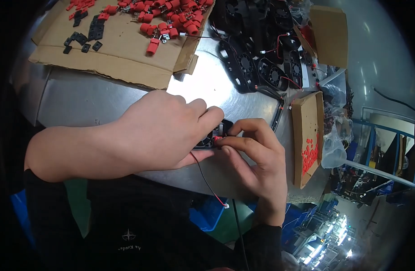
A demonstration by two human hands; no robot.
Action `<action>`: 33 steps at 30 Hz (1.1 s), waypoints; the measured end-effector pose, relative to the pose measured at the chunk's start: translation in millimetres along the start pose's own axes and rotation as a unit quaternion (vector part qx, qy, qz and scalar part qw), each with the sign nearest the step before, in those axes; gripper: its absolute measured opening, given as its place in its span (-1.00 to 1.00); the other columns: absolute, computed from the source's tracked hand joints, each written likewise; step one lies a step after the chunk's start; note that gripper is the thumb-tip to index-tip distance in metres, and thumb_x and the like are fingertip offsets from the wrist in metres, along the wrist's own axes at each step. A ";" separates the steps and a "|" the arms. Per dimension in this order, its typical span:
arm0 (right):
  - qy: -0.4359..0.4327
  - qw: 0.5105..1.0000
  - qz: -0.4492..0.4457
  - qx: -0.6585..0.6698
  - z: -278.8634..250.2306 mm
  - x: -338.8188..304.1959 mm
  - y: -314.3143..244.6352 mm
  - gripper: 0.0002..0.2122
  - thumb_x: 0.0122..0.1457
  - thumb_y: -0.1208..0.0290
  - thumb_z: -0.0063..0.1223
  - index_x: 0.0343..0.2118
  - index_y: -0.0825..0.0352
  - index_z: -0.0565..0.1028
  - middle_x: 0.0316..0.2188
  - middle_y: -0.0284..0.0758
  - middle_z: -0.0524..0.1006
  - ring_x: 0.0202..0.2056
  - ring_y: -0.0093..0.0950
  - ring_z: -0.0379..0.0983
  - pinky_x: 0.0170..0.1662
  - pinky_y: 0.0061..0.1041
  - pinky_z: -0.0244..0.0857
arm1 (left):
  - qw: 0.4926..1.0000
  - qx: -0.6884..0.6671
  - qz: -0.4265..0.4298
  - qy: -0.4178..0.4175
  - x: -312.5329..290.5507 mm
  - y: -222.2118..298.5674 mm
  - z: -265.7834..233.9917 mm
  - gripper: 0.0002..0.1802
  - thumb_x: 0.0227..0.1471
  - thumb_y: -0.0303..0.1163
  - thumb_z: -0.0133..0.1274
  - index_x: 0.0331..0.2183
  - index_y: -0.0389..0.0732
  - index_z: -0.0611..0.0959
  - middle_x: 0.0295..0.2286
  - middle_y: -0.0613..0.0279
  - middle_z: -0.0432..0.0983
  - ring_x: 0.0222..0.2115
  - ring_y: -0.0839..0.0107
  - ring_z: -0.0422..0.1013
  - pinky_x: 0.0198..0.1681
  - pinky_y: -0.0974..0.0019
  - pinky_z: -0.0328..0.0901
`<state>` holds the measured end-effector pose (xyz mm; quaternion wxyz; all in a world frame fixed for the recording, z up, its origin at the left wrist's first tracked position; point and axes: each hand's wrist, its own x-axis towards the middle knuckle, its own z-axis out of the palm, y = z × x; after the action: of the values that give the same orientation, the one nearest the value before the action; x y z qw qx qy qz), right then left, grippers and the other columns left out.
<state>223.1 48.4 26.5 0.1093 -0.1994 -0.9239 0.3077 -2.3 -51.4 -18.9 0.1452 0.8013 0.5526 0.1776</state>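
Observation:
My left hand [164,126] is closed around a black plastic fan housing [225,125] above the metal table's near edge, hiding much of it. Part of a small fan [206,141] shows below its fingers. At the housing's right end, the thumb and fingers of my right hand [264,156] are bent in at a small red part [217,138]. Whether they pinch this part or only press on it is hard to make out. A thin red and black wire [203,176] hangs from the housing to a white connector [226,206].
A cardboard tray [121,70] at the far left carries red cylindrical parts [171,20] and small black plates [96,29]. More black fan housings [243,63] with wires are heaped at the back. To the right, a cardboard box [301,149] contains small red pieces [309,153].

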 end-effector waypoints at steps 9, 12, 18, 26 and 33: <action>0.033 0.999 0.009 0.025 9.2 -0.6 -2.0 -0.84 0.15 0.65 0.32 -0.20 0.37 0.65 -0.13 -0.25 0.61 -0.32 -0.52 0.60 -0.26 -0.57 0.47 | 1.000 -0.003 -0.002 0.016 3.1 -0.2 1.6 -0.44 0.16 0.07 0.23 -0.12 -0.21 0.48 -0.41 0.16 0.52 -0.49 0.18 0.58 -0.47 0.15 0.42; 0.020 0.995 0.058 0.078 5.6 4.6 -4.8 -0.83 0.17 0.62 0.31 -0.17 0.37 0.64 -0.15 -0.29 0.61 -0.36 -0.56 0.57 -0.32 -0.60 0.42 | 1.000 0.003 -0.001 0.011 3.5 -0.8 -2.4 -0.43 0.17 0.08 0.23 -0.11 -0.20 0.48 -0.41 0.14 0.53 -0.47 0.18 0.59 -0.46 0.15 0.44; -0.008 0.986 0.104 0.130 -4.0 10.1 -5.5 -0.84 0.17 0.59 0.31 -0.19 0.36 0.61 -0.24 -0.31 0.58 -0.44 -0.58 0.47 -0.38 -0.61 0.32 | 0.999 0.027 -0.011 -0.013 6.4 7.8 -8.9 -0.42 0.18 0.08 0.21 -0.04 -0.20 0.48 -0.33 0.10 0.55 -0.41 0.14 0.62 -0.42 0.14 0.49; 0.087 0.925 0.148 0.341 -13.6 -6.1 6.5 -0.88 0.14 0.56 0.30 -0.30 0.39 0.56 -0.35 -0.35 0.57 -0.34 -0.65 0.48 -0.33 -0.64 0.33 | 0.999 0.030 -0.015 -0.024 7.0 19.5 0.1 -0.36 0.21 0.11 0.17 0.01 -0.25 0.46 -0.33 0.05 0.55 -0.41 0.09 0.60 -0.40 0.08 0.48; 0.135 0.990 0.037 -0.022 -1.1 -0.3 90.5 -0.85 0.20 0.40 0.25 -0.26 0.38 0.58 -0.30 -0.15 0.56 -0.18 -0.12 0.54 -0.10 -0.24 0.42 | 0.999 0.051 -0.015 0.000 10.4 18.9 -9.2 -0.33 0.20 0.10 0.20 0.10 -0.22 0.52 -0.26 0.01 0.60 -0.32 0.02 0.62 -0.30 0.08 0.50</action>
<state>251.0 115.0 -28.1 0.2175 -0.2756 -0.8993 0.2609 12.7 -48.0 -1.3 0.1070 0.7991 0.5729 0.1476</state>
